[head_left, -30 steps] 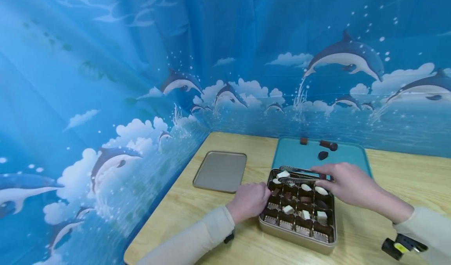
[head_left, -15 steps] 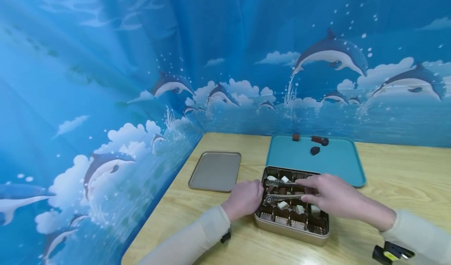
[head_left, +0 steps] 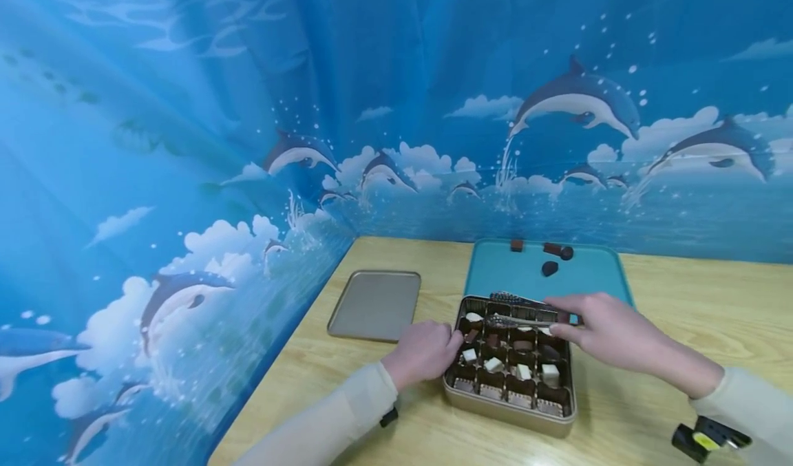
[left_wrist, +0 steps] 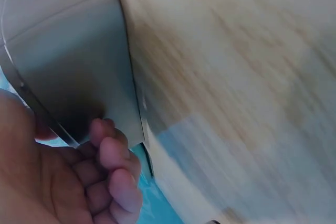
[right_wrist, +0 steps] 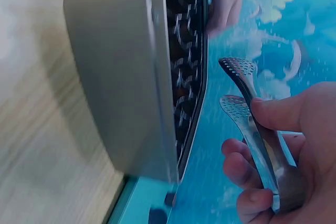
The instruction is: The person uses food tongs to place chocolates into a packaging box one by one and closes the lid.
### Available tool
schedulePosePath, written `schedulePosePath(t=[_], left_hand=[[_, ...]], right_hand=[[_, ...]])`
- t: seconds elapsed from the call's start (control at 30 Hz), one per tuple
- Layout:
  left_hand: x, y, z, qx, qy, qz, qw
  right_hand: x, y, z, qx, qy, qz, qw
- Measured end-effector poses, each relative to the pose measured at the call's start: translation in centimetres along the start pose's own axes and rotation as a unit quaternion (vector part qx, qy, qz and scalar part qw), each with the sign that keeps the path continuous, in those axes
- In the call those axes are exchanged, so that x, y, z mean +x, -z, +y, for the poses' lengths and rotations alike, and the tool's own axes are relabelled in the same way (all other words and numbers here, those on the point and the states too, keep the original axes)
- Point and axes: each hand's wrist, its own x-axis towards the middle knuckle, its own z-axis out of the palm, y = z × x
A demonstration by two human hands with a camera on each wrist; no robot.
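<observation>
My left hand [head_left: 426,351] grips the left rim of a gold-brown chocolate tin [head_left: 504,414], thumb behind the rim and curled fingers along its outer wall in the left wrist view. Between thumb and fingers, my right hand [head_left: 610,332] holds metal tongs [right_wrist: 268,145] over the back of the tin. Their perforated tips stand apart with nothing between them. Inside the tin's dark divider, white chocolate cubes [head_left: 493,365] form a row in front of brown chocolates [head_left: 522,345]. White oval chocolates [head_left: 473,317] lie farther back, partly hidden by the tongs.
Behind the tin lies a teal tray [head_left: 495,273] bearing a round dark chocolate [head_left: 549,268], a brown square chocolate [head_left: 517,246] and other brown pieces near its far edge. A flat metal lid [head_left: 374,304] lies at the left. A dolphin-print curtain [head_left: 396,94] encloses the wooden table [head_left: 700,301].
The tongs have released a white cube into the left compartment of the cube row. They then rose toward the back of the tin. My left hand keeps its grip on the rim.
</observation>
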Motion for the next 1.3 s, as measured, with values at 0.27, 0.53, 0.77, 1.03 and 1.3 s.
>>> schedulePosePath(t=[0.27, 0.53, 0.77, 1.03, 1.3], left_hand=[[-0.9, 0.0, -0.1, 0.084, -0.06, 0.005, 0.9947], [-1.0, 0.0, 0.3, 0.123, -0.059, 0.019, 0.9904], [-1.0, -0.1, 0.5, 0.15, -0.058, 0.018, 0.9868], [-1.2, 0.1, 0.8, 0.171, -0.049, 0.017, 0.9839], [-1.0, 0.1, 0.7, 0.14, -0.053, 0.019, 0.9886]], right_hand=[[0.5, 1.2, 3.9, -0.047, -0.04, 0.024, 0.9978], [1.5, 2.2, 8.5, -0.065, -0.098, 0.021, 0.9928], [2.5, 2.4, 11.2, -0.068, -0.131, 0.012, 0.9889], [4.1, 1.3, 12.0, -0.073, -0.13, -0.004, 0.9888], [4.6, 0.5, 12.0, -0.063, -0.12, -0.005, 0.9907]])
